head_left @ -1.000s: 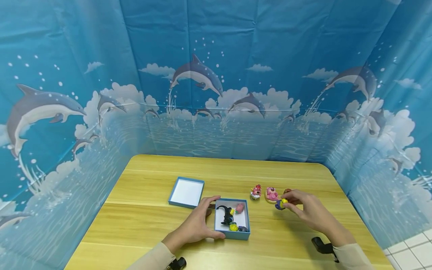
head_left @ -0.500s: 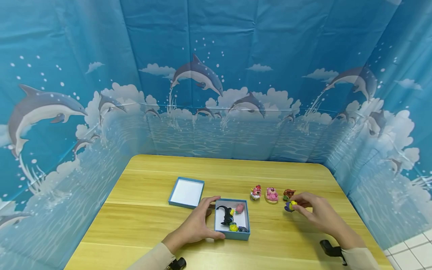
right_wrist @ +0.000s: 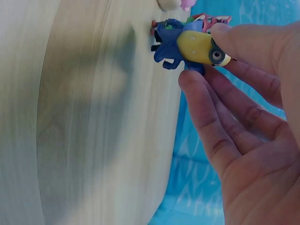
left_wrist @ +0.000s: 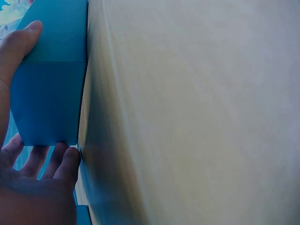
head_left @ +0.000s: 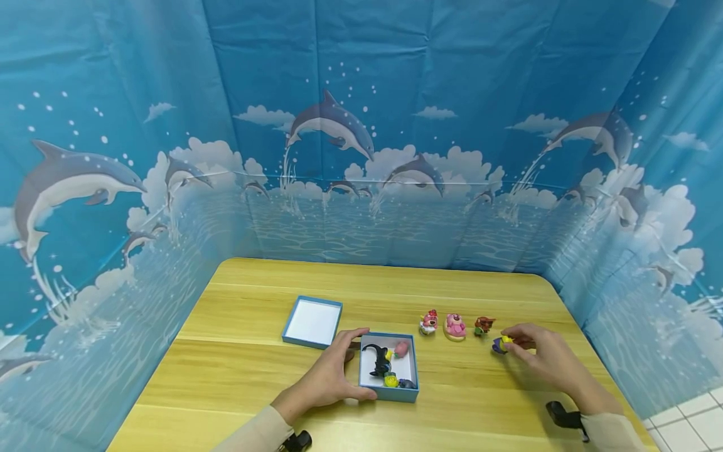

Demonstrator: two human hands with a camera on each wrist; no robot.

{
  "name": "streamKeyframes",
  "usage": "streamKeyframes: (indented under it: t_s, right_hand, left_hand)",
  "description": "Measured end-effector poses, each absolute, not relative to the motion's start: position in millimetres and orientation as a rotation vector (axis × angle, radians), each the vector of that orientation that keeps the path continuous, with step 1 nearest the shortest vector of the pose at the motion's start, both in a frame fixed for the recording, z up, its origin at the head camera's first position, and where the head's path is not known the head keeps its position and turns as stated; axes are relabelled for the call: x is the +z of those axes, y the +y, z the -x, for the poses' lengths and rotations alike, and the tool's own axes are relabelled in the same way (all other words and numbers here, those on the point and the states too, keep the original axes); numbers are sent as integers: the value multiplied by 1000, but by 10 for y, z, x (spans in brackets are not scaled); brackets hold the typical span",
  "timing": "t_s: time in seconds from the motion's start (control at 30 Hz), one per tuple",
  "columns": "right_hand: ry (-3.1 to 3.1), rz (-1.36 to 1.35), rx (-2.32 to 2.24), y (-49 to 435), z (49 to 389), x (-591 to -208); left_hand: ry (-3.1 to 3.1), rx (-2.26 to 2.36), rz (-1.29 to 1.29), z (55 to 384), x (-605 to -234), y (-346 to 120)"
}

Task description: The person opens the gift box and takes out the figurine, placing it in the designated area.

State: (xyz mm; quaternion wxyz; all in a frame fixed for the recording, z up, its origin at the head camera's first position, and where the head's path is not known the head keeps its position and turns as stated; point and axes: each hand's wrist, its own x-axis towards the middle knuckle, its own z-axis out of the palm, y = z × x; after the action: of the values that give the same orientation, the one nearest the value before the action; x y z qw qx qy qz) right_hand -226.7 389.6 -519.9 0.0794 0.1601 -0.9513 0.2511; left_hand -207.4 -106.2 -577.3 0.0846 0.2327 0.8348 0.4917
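Note:
A yellow-and-blue Minion figurine [right_wrist: 194,47] with one big eye is pinched between the thumb and fingers of my right hand [head_left: 550,358], just above the table at the right. My left hand [head_left: 327,370] grips the blue open box [head_left: 390,393] by its left side, thumb at the front and fingers at the back. Inside the box lie a black figurine [head_left: 380,363] with a curved tail, a pink figurine [head_left: 401,349], a yellow figurine [head_left: 391,380] and a dark grey one [head_left: 407,383]. To the left of the Minion stands a red-brown and green figurine [head_left: 482,326].
Left of that stand a pink bear figurine [head_left: 454,326] on a round base and a red-and-white figurine [head_left: 428,322]. The blue box lid [head_left: 312,321], white inside, lies behind the left hand. A dolphin-print curtain [head_left: 361,213] surrounds the wooden table [head_left: 237,351].
My right hand has carried the Minion figurine to the right, from in front of the pink bear to past the red-brown figurine, which is now uncovered. The left hand and box stay put.

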Motion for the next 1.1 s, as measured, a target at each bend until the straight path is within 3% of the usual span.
streamKeyframes:
  t_s: [1.1]
  right_hand:
    - [-2836,-306,737,4050,2544,-5420]
  left_hand:
    - [2508,1438,-662,2069,-5746,-1044]
